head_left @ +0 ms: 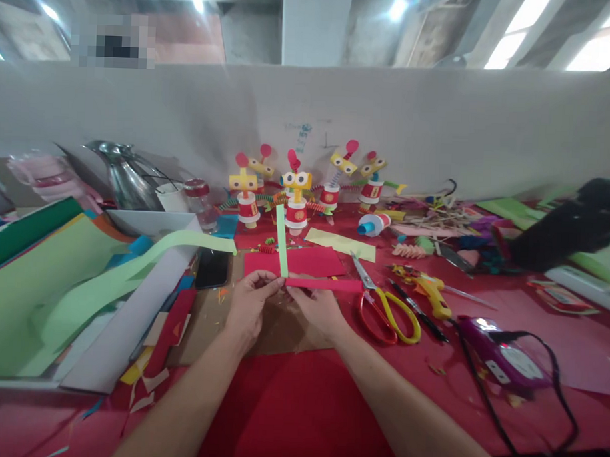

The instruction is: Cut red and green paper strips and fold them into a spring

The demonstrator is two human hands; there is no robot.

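A light green paper strip point(282, 241) stands up from my fingers, pointing away from me. A red paper strip point(328, 284) runs off to the right, and the two meet at a corner. My left hand point(252, 300) pinches that corner between thumb and fingers. Close beside it, my right hand point(317, 309) has its fingers closed on the red strip near the same corner. Both hands are above a brown board point(276, 327). Scissors point(382, 304) with red and yellow handles lie just right of my right hand.
Several paper-cup figures point(296, 211) stand at the back by the wall. A box of coloured paper point(132, 316) is on the left, with a phone point(212, 268) beside it. A yellow glue gun point(435, 296), a black pen point(417, 309) and a corded purple device point(503, 355) lie right.
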